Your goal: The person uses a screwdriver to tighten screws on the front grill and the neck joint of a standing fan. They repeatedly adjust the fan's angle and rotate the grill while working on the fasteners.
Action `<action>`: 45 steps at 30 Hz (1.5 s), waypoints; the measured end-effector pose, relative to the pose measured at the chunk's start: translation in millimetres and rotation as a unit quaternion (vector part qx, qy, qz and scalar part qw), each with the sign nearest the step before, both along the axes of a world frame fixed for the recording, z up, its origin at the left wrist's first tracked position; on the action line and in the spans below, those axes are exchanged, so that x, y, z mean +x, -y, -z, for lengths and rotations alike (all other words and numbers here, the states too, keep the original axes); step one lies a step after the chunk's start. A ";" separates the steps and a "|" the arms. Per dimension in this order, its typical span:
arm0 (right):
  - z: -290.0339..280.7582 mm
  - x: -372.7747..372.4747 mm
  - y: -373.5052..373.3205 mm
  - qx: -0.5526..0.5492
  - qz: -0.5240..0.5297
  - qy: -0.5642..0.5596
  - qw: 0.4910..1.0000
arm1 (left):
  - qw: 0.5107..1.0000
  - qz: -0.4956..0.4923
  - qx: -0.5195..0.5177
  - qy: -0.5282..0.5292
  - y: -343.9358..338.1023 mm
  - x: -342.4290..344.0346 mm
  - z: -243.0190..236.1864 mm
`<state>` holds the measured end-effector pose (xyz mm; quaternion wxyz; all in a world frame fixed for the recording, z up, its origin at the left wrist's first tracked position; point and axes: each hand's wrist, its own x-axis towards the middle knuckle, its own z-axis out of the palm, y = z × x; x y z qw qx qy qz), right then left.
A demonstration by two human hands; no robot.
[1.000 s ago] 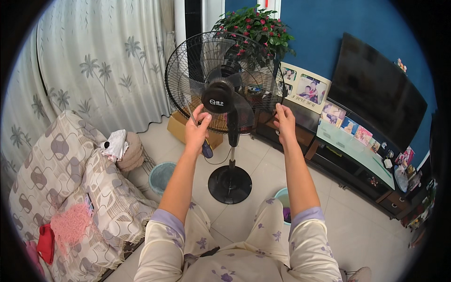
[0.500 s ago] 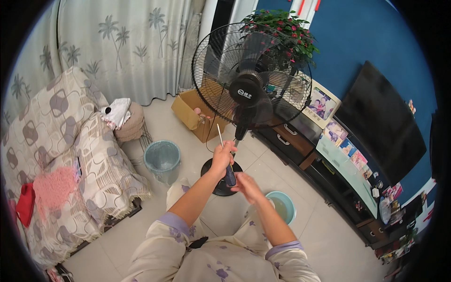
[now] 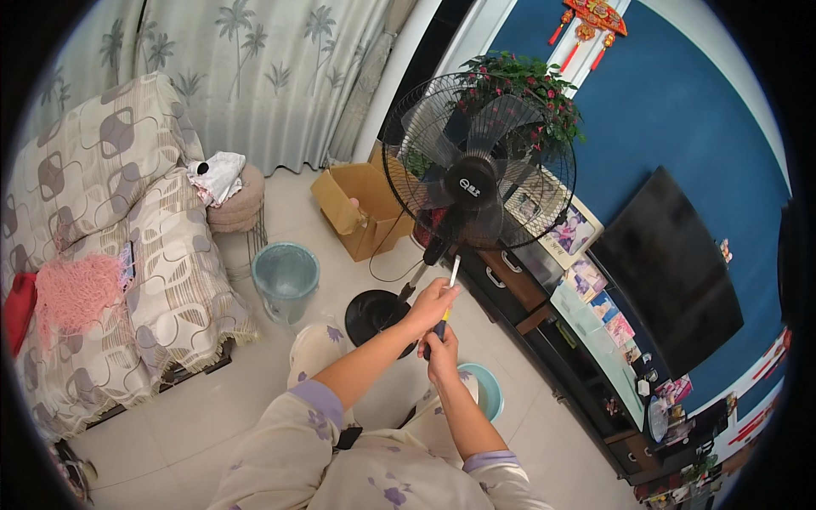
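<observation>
A person's left hand (image 3: 431,309) closes around a screwdriver (image 3: 455,270) near its shaft, the right hand (image 3: 441,354) gripping its handle; the shaft points away from the body, toward the standing fan (image 3: 473,180) (left hand nearer).

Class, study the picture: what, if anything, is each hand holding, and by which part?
A screwdriver: the left hand holds its shaft, the right hand its handle.

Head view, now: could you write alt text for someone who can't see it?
A person's left hand grips a screwdriver by its shaft and the right hand holds its handle, before a black pedestal fan. A patterned sofa is at left, a dark television at right.
</observation>
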<state>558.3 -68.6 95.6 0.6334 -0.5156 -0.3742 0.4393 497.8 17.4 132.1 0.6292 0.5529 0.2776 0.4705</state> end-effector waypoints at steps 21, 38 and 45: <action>11.3 54.3 10.1 0.012 0.187 -0.044 0.981 | 0.906 -0.347 0.198 -0.138 -72.7 5.4 -127.5; 56.3 105.0 -7.5 0.006 0.220 -0.086 0.972 | 0.854 -0.437 0.266 -0.094 -94.0 4.1 -97.8; 83.5 106.1 -30.2 -0.027 0.180 -0.092 0.979 | 0.910 -0.344 0.138 -0.188 -95.2 -16.2 7.7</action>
